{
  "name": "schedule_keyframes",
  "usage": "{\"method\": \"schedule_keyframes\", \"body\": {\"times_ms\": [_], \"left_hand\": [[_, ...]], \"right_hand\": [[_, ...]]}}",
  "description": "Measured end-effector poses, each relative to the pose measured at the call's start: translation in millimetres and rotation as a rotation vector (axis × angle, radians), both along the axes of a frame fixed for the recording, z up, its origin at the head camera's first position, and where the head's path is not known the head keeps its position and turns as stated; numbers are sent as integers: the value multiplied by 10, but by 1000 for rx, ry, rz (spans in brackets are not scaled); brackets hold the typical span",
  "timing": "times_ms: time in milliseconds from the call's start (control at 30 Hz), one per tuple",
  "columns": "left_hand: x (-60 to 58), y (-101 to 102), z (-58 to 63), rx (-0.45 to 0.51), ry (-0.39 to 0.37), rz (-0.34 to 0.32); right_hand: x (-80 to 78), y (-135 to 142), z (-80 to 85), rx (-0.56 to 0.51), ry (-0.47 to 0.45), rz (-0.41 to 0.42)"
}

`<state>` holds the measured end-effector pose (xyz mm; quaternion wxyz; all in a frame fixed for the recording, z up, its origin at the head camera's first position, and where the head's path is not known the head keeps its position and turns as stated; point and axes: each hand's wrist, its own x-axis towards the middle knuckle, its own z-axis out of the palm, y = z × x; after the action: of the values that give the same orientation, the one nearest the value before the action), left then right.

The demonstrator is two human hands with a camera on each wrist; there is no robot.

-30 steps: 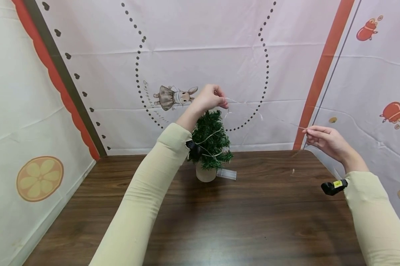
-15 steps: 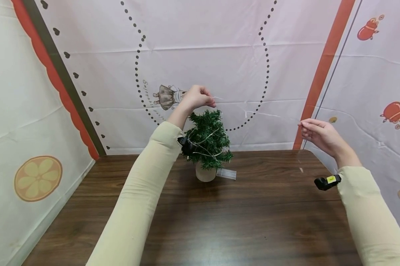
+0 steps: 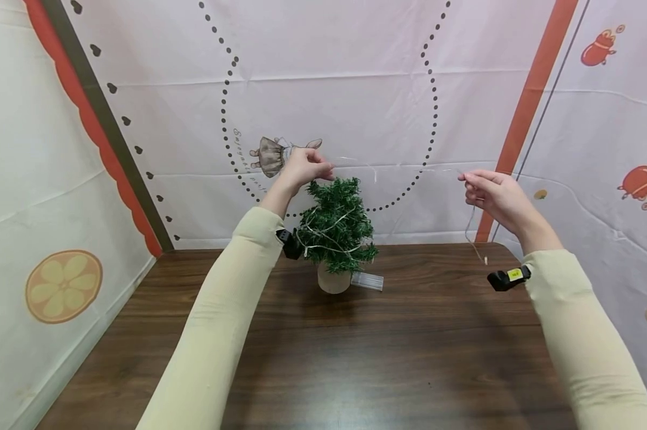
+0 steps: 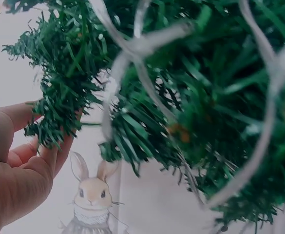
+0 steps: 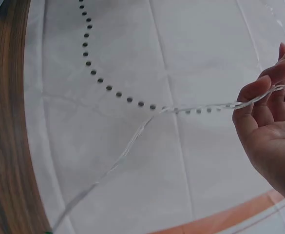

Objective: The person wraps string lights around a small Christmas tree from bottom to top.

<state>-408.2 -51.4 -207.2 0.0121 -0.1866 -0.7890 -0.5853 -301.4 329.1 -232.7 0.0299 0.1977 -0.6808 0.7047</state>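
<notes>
A small artificial Christmas tree [image 3: 336, 221] stands in a pale round pot [image 3: 333, 279], with thin clear string lights [image 3: 323, 248] looped across its branches. My left hand [image 3: 304, 167] is up at the treetop, thumb and fingers together on the strand. In the left wrist view, branches hide part of that hand's fingers. To the right, in the air, my right hand [image 3: 492, 194] pinches the same strand, which spans faintly between both hands. A loose tail hangs below it. In the right wrist view the wire [image 5: 196, 107] runs over the curled fingers.
A clear plastic box [image 3: 367, 280] lies beside the pot on the dark wood table [image 3: 355, 358]. Behind it hangs a printed cloth [image 3: 328, 48] with a rabbit figure [image 3: 271, 156], and further cloth hangs at both sides. Each wrist wears a black camera [image 3: 508, 278].
My left hand has moved left and slightly down past the treetop. My right hand has come left and up, drawing nearer the tree with the strand and its hanging tail.
</notes>
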Motion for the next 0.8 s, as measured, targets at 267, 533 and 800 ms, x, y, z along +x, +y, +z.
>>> {"method": "schedule_keyframes", "body": {"times_ms": [267,533,800], "left_hand": [[-18,-108,-100,-10,0,46],[-20,-207,-187,-31,80,106],[7,-293,-276,74,61,101]], "right_hand": [[-24,-145,88,41,-2,-45],[-34,-273,149,55,5,-26],[-28,-412,221,63,16,-26]]}}
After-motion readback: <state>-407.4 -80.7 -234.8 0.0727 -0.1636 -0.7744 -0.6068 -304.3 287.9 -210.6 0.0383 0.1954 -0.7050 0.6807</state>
